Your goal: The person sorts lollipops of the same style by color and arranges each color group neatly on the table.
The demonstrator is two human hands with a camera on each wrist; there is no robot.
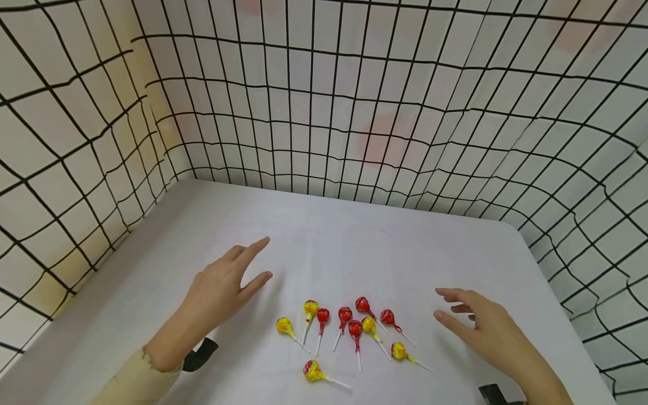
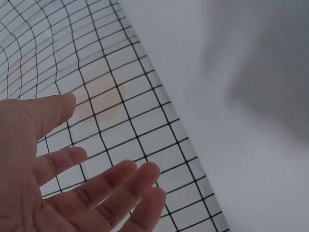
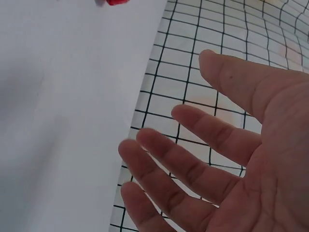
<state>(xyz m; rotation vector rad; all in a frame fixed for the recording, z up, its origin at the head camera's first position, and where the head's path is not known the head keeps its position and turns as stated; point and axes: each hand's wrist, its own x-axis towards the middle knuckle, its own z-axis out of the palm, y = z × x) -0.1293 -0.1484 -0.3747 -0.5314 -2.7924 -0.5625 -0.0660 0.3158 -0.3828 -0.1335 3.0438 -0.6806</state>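
Several lollipops with red or yellow wrappers lie on the white table in the head view, among them a red one [image 1: 355,328] near the middle and a yellow one [image 1: 314,371] closest to the front. Left of them my left hand [image 1: 217,292] hovers with fingers spread and nothing held. My right hand [image 1: 486,332] hovers to their right, empty, its fingers relaxed and pointing toward them. Both wrist views show the palms of the left hand [image 2: 72,188] and right hand [image 3: 231,159] bare. A bit of red wrapper [image 3: 117,2] shows at the top of the right wrist view.
A white table [image 1: 314,236] spreads beneath both hands. White cloth walls with a black grid pattern [image 1: 324,107] rise at the back, left and right. Dark bands [image 1: 200,354] sit at the wrists.
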